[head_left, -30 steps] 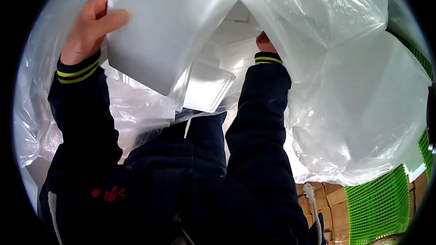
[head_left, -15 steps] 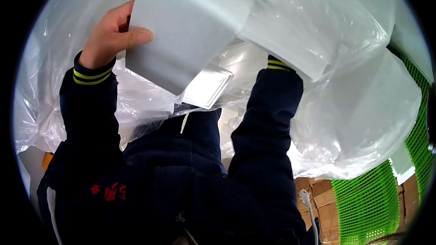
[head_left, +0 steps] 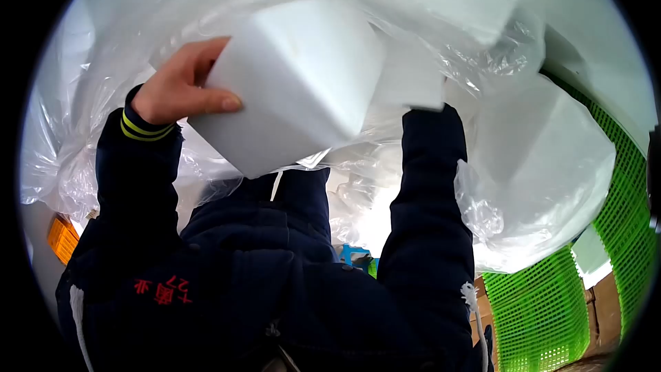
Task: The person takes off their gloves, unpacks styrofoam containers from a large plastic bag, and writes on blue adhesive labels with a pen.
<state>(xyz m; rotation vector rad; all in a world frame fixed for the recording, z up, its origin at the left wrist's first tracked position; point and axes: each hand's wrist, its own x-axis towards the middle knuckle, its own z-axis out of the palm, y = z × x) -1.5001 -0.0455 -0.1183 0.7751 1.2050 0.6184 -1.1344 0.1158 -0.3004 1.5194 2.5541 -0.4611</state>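
My left hand (head_left: pixel 186 86) grips the left edge of a smooth white box-shaped block (head_left: pixel 275 89), thumb on its near face and fingers behind. The block is tilted above my lap. My right sleeve (head_left: pixel 434 165) reaches forward to a flat white panel (head_left: pixel 412 72); my right hand is hidden there, so its grip does not show. Clear plastic film (head_left: pixel 206 7) lies crumpled around and behind both. Under the block, the corner of a white tray (head_left: pixel 313 159) peeks out.
A large plastic-wrapped white bundle (head_left: pixel 544 165) bulges at the right. Beyond it stands green mesh (head_left: pixel 540 310) beside brown cardboard (head_left: pixel 606 310). An orange item (head_left: pixel 63 240) sits at the lower left, and a small blue object (head_left: pixel 354 255) shows near my waist.
The white block has come down towards me and tilted, covering most of the white tray below. My right arm has straightened and shifted slightly right. The wrapped bundle at the right has moved left.
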